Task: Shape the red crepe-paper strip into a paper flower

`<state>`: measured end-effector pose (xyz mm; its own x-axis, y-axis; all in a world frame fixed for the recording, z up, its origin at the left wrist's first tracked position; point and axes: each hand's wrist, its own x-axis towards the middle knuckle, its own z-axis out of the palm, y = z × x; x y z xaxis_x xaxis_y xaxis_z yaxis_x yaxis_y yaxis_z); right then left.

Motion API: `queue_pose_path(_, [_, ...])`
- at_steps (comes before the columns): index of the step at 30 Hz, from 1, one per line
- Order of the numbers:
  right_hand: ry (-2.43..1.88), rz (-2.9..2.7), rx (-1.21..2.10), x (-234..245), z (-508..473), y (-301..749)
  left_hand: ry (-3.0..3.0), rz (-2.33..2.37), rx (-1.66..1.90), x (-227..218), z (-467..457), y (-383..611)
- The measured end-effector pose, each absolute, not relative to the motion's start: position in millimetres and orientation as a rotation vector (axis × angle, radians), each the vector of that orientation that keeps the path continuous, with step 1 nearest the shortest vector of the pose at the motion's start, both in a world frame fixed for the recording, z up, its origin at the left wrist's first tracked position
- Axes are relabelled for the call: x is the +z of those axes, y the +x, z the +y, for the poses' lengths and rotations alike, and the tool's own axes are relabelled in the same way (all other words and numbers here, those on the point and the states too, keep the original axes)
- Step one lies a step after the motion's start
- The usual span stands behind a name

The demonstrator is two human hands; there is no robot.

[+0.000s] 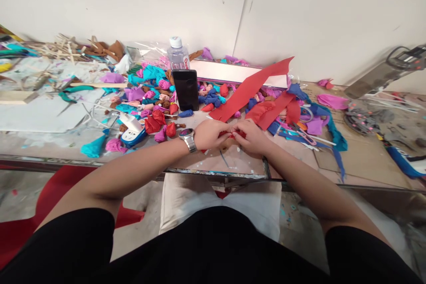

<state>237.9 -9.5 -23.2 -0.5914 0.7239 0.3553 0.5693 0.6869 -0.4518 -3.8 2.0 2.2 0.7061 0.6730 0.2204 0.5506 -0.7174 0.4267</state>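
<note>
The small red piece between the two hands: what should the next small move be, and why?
Probably a gentle twist of the small red piece between the fingertips: the left hand and right hand meet at it, fingers close together, so both seem well placed for that. The long red strip lies beyond them and can likely wait.

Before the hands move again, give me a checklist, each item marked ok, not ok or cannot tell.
1. Left hand and right hand together at the red piece: ok.
2. Red piece's shape: cannot tell, the hands mostly hide it.
3. Phone propped up: ok.
4. Bottle capped: ok.
5. Long red strip clear of the crumpled pieces: not ok, it lies among them.
</note>
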Motion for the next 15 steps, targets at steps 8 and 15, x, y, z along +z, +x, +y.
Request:
queue_pose_path(8, [-1.052, -2.304, 0.459, -21, -9, 238, 2.640, 1.364, 0.478, 14, 12, -6])
queue_pose_path(15, [-1.046, -2.312, 0.476, -23, -10, 237, 2.726, 1.588, 0.005, 32, 11, -16])
